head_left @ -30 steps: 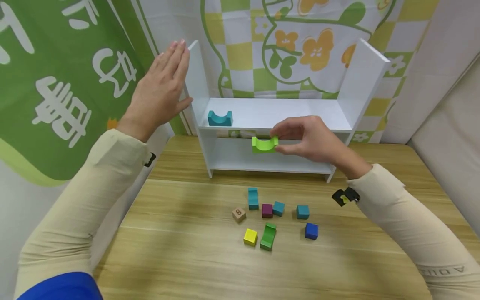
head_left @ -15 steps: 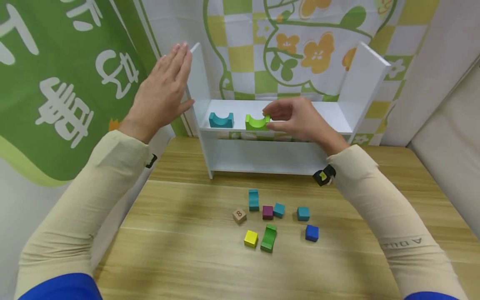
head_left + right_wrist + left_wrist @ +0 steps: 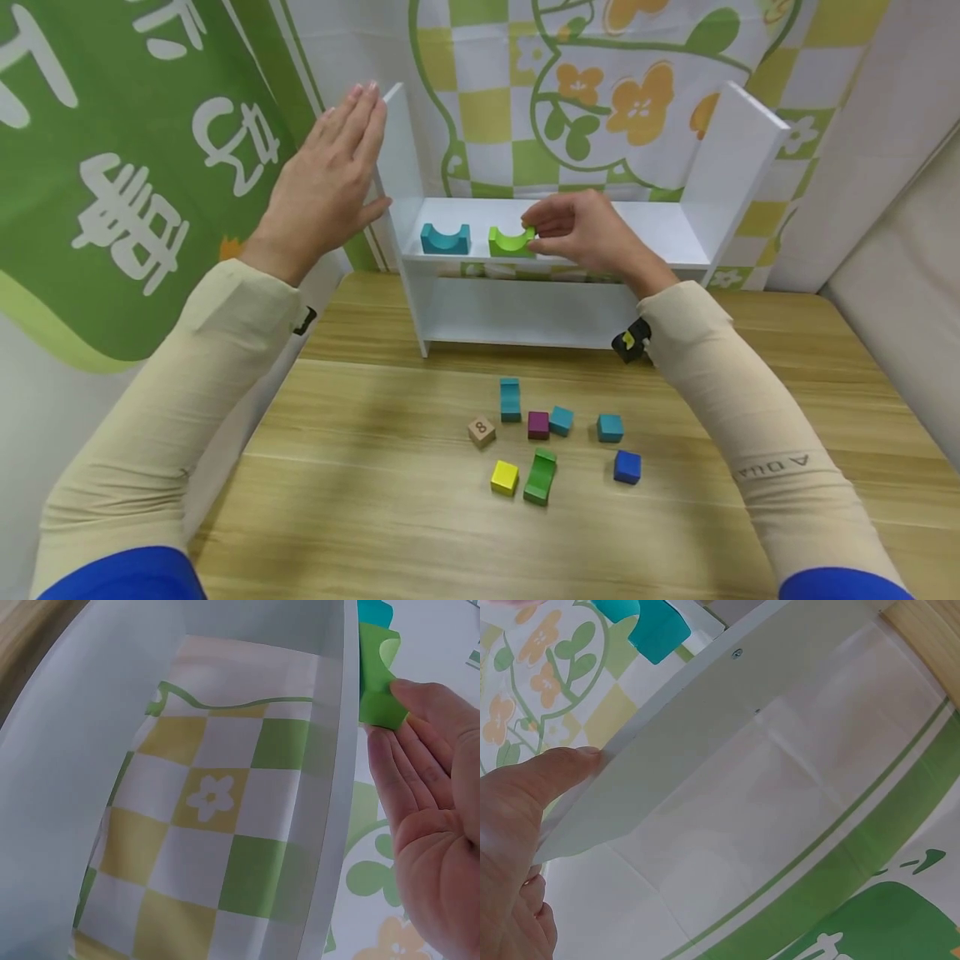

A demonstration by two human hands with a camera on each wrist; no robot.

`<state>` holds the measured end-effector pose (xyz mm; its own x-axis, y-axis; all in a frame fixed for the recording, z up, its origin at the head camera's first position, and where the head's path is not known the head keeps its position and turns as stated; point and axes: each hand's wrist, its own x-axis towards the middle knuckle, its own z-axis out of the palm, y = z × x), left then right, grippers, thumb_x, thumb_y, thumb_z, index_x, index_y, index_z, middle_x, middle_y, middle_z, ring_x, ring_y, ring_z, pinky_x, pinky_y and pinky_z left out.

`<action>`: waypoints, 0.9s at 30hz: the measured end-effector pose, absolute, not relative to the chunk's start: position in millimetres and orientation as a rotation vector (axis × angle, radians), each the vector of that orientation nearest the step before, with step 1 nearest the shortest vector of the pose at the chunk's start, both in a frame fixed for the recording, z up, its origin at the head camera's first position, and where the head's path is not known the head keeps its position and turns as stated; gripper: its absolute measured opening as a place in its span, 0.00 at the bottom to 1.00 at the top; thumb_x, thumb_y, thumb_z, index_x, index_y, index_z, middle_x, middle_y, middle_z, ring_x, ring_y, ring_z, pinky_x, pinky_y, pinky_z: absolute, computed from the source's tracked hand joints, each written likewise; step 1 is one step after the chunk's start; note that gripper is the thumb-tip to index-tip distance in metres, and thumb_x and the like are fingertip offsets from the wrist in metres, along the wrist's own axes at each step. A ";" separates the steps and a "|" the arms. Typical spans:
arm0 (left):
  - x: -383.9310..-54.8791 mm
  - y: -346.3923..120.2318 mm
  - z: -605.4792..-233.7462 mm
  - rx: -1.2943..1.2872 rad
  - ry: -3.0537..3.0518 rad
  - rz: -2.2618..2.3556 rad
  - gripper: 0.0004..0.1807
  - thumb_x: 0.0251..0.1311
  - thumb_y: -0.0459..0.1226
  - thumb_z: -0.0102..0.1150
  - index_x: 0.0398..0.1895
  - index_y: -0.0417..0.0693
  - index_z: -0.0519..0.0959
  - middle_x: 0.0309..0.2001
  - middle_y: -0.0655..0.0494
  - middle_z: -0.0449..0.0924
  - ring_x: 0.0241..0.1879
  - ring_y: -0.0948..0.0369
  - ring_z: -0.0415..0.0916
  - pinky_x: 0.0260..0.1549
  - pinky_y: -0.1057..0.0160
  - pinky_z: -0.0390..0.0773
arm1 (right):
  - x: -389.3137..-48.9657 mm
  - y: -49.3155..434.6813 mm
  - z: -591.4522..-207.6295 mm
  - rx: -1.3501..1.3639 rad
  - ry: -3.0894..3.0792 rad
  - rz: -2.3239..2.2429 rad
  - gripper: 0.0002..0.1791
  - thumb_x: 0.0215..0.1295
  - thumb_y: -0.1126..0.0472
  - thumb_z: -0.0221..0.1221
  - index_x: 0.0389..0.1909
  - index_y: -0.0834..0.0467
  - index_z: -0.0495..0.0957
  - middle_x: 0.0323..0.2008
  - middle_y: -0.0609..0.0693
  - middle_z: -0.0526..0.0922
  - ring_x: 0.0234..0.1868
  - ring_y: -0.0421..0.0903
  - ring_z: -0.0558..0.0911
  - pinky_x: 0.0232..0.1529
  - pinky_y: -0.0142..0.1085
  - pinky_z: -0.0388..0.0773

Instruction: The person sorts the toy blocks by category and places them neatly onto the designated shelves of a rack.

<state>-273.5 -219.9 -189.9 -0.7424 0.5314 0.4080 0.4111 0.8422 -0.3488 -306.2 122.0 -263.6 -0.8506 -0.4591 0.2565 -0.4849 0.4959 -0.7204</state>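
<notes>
My right hand (image 3: 581, 229) pinches one end of a lime-green arch block (image 3: 510, 243), which sits at the front edge of the upper shelf with its curved notch facing up. In the right wrist view, the thumb lies on the face of this green block (image 3: 377, 705) and the fingers are behind it. A teal arch block (image 3: 446, 240) stands to its left on the same shelf, a gap apart. My left hand (image 3: 322, 179) lies with straight fingers along the left side panel of the white shelf unit (image 3: 401, 150); in the left wrist view its thumb touches the panel's edge.
On the wooden table (image 3: 360, 517) before the shelf lie another teal arch block (image 3: 510, 400), a green arch block (image 3: 540, 477), a yellow cube (image 3: 505, 477), a purple cube (image 3: 538, 425), a wooden cube marked 8 (image 3: 482, 431), a blue cube (image 3: 627, 467) and two teal cubes.
The right hand has raised the lime-green arch block from in front of the lower shelf onto the upper shelf, then shifted it slightly. The left hand stays at the side panel.
</notes>
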 end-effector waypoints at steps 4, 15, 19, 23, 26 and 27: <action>-273.0 -217.8 -189.4 -0.688 -2.518 0.334 0.59 0.69 0.45 0.69 0.85 0.31 0.37 0.87 0.38 0.32 0.87 0.43 0.36 0.87 0.46 0.41 | -305.8 121.4 -264.0 0.844 -2.704 1.319 0.21 0.66 0.65 0.72 0.59 0.63 0.84 0.60 0.59 0.87 0.61 0.53 0.87 0.62 0.43 0.87; -272.1 -216.0 -189.0 -0.692 -2.502 0.344 0.60 0.68 0.45 0.70 0.84 0.31 0.37 0.86 0.37 0.34 0.87 0.42 0.37 0.87 0.47 0.42 | -302.9 125.3 -264.9 0.796 -2.708 1.232 0.26 0.66 0.60 0.73 0.64 0.60 0.82 0.64 0.58 0.85 0.66 0.55 0.84 0.69 0.44 0.83; -272.5 -216.8 -188.7 -0.691 -2.496 0.338 0.59 0.68 0.45 0.70 0.84 0.31 0.38 0.86 0.37 0.34 0.87 0.42 0.37 0.87 0.46 0.43 | -299.4 128.7 -263.0 0.797 -2.623 1.212 0.27 0.66 0.59 0.73 0.65 0.60 0.81 0.64 0.59 0.85 0.66 0.56 0.84 0.70 0.42 0.82; -272.6 -217.5 -188.4 -0.687 -2.510 0.332 0.59 0.68 0.45 0.70 0.84 0.31 0.37 0.86 0.37 0.34 0.87 0.42 0.37 0.87 0.46 0.42 | -290.5 131.0 -260.1 0.828 -2.544 1.176 0.24 0.66 0.59 0.73 0.61 0.61 0.84 0.58 0.58 0.88 0.61 0.54 0.87 0.67 0.43 0.84; -272.5 -217.7 -188.4 -0.686 -2.515 0.330 0.59 0.68 0.45 0.70 0.84 0.31 0.37 0.86 0.37 0.33 0.87 0.42 0.36 0.87 0.46 0.41 | -278.9 131.9 -258.6 0.870 -2.510 1.117 0.21 0.65 0.58 0.73 0.57 0.61 0.86 0.53 0.57 0.90 0.55 0.53 0.90 0.63 0.46 0.87; -272.4 -217.6 -188.5 -0.686 -2.516 0.332 0.59 0.68 0.45 0.70 0.84 0.31 0.37 0.86 0.37 0.33 0.87 0.42 0.36 0.87 0.46 0.41 | -274.2 131.9 -258.3 0.887 -2.509 1.093 0.20 0.65 0.58 0.74 0.56 0.61 0.86 0.52 0.57 0.91 0.54 0.54 0.90 0.61 0.47 0.87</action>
